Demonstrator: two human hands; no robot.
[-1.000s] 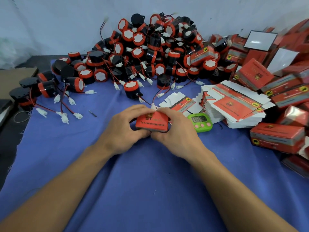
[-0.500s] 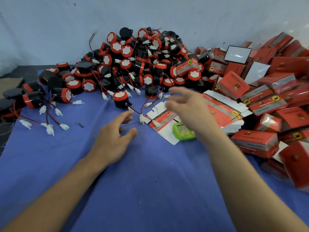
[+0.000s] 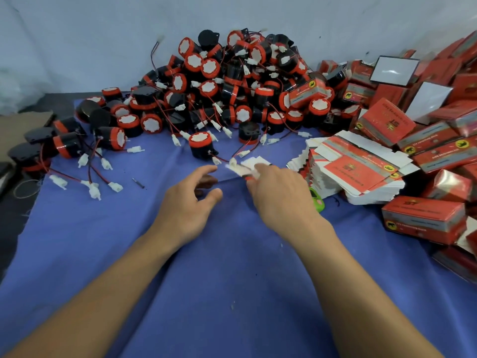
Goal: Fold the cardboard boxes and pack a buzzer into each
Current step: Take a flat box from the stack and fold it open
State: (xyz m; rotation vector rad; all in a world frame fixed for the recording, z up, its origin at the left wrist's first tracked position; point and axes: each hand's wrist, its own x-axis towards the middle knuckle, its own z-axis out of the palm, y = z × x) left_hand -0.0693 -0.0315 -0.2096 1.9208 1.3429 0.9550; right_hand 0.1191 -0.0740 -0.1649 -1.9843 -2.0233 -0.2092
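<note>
Partway through. Closed red cardboard boxes point(image 3: 423, 218) are piled at right. The heap of black-and-red round buzzers point(image 3: 232, 81) at the back is still large, and a thick stack of flat box blanks point(image 3: 361, 174) is unfolded. Right hand point(image 3: 278, 197) pinches one flat red-and-white cardboard blank point(image 3: 245, 166) just in front of the heap (blurred). Left hand point(image 3: 185, 208) is beside it, fingers loose, holding nothing. This blank isn't folded or filled yet.
</note>
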